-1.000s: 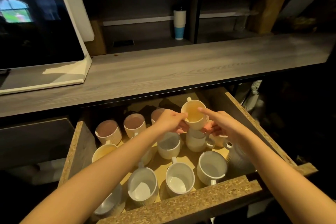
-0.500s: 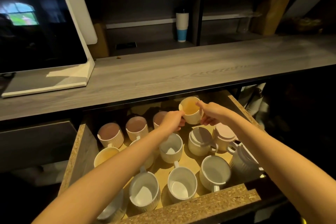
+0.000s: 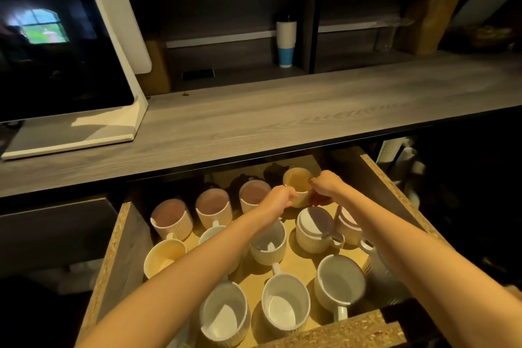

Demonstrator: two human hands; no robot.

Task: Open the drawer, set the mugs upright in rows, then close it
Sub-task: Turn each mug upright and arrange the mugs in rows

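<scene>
The chipboard drawer [image 3: 333, 332] under the counter stands pulled out, holding several cream ribbed mugs. Most stand upright in rows. Two mugs [image 3: 315, 224] in the right middle sit upside down, bases up. Both of my hands hold one upright mug [image 3: 296, 181] at the far right of the back row: my left hand [image 3: 281, 200] grips its left side, my right hand [image 3: 324, 186] pinches its right rim. Three upright mugs [image 3: 213, 206] stand to its left in the back row. Whether the held mug touches the drawer floor is hidden.
A grey wood counter [image 3: 282, 121] overhangs the drawer's back. On it at left stands a white-framed screen [image 3: 56, 65]. A white and blue tumbler [image 3: 285, 44] stands on the shelf behind. Dark space lies on either side of the drawer.
Both hands carried the mug further back and to the right end of the back row. The two overturned mugs, earlier partly hidden by my hands, now show.
</scene>
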